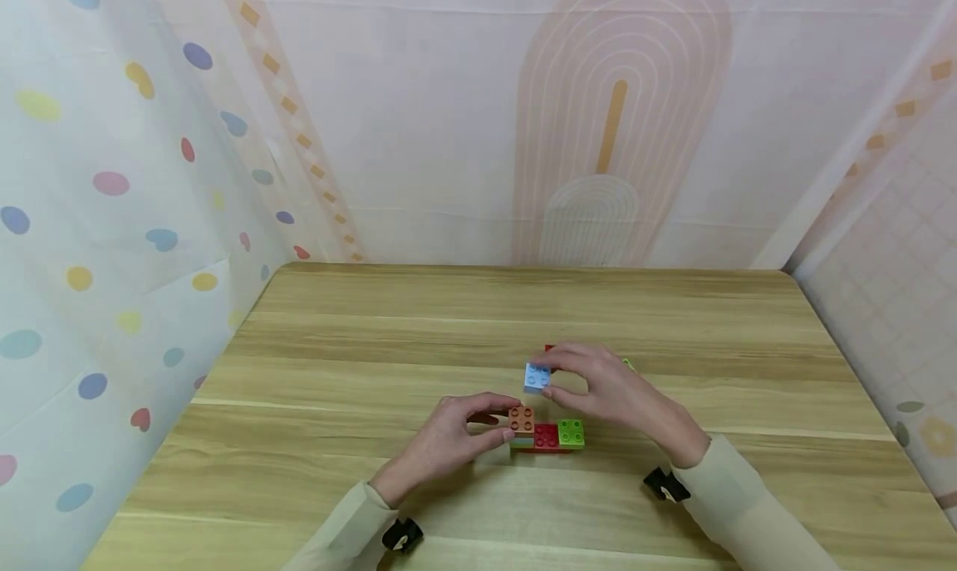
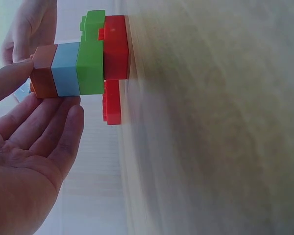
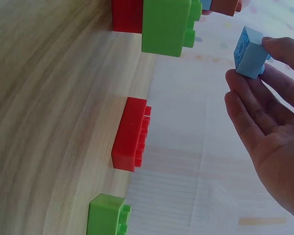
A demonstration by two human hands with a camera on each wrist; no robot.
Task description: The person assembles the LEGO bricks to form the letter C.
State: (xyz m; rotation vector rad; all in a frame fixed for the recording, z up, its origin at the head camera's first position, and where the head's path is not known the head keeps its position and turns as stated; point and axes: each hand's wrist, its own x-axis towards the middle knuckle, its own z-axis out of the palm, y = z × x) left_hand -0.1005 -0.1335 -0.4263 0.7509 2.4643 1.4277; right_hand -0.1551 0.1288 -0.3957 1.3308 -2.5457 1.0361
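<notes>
My left hand (image 1: 449, 431) pinches the brown brick (image 1: 521, 419) between thumb and fingers. In the left wrist view, that brown brick tops a small tower, with a light blue brick (image 2: 66, 69) and a green brick (image 2: 91, 68) beneath it. The tower rises from the left end of a long red brick (image 1: 547, 436), and a bright green brick (image 1: 571, 432) sits on the right end. Just beyond this build, my right hand (image 1: 615, 388) grips a second light blue brick (image 1: 537, 378) in the air, its hollow underside visible in the right wrist view (image 3: 242, 48).
Partly hidden behind my right hand in the head view, a loose red brick (image 3: 129, 134) and a loose green brick (image 3: 104, 215) lie on the wooden table (image 1: 359, 347). Printed cloth (image 1: 419, 139) hangs along the table's back and sides.
</notes>
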